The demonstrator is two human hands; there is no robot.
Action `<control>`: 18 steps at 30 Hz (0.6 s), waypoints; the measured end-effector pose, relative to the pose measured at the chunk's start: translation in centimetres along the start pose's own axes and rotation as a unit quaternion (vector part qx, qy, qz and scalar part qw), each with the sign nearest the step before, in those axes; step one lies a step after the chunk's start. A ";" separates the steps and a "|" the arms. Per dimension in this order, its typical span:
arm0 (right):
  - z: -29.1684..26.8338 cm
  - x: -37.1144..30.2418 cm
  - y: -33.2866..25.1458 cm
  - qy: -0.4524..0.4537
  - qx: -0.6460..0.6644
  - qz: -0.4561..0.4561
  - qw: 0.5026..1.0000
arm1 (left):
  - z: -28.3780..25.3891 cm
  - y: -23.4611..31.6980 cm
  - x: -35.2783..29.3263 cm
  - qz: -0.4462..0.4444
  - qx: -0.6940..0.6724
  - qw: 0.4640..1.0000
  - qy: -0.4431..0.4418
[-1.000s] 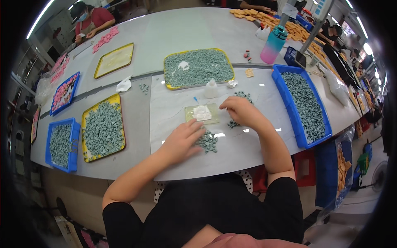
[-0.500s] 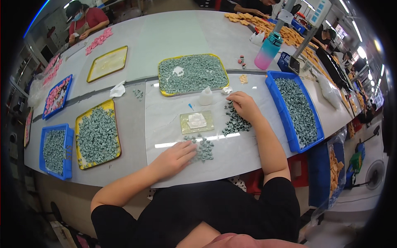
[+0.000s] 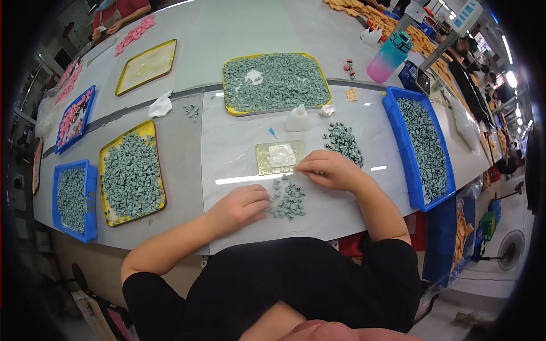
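My right hand (image 3: pixel 329 169) is at the near right corner of a small yellowish plate (image 3: pixel 264 165), its fingertips pinched together. Whatever they hold, if anything, is too small to make out. On the plate lies a white square of paper (image 3: pixel 282 154). My left hand (image 3: pixel 242 206) rests on the table with curled fingers, at the left edge of a loose group of small grey-green pieces (image 3: pixel 292 203). Its fingertips are partly hidden. A second group of darker green pieces (image 3: pixel 344 142) lies beyond my right hand. Behind the plate are a white squeeze bottle (image 3: pixel 297 120) and a blue tip (image 3: pixel 272 133).
A yellow-rimmed tray (image 3: pixel 327 102) of green pieces lies at the back, another (image 3: pixel 162 200) to the left. Blue bins of pieces stand at the right (image 3: pixel 392 116) and far left (image 3: pixel 91 199). A blue-pink drink bottle (image 3: pixel 389 58) stands at the back right. Another person (image 3: pixel 122 14) sits far left.
My right hand has come from the far group of pieces back to the plate's near right corner. My left hand's fingers have drawn off the near group and curled. The view has shifted slightly.
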State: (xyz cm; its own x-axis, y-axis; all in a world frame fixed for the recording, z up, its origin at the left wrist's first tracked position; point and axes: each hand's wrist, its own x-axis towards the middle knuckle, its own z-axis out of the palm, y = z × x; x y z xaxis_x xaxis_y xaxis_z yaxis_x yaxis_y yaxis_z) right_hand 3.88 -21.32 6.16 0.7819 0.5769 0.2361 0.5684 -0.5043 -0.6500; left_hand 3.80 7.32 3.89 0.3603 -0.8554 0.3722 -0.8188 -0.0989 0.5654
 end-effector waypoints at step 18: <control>3.7 0.8 2.9 -0.026 -0.123 -0.048 0.991 | 3.4 -6.0 3.1 -0.116 -0.011 0.993 0.000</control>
State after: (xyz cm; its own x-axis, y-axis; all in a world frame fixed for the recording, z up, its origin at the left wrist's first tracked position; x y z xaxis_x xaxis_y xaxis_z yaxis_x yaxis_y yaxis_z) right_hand 5.26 -19.93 1.79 0.7108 0.6588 0.2466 0.6895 -0.5830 -0.4297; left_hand 8.34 3.55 -0.86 0.5389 -0.8104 0.2298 -0.7037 -0.2832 0.6516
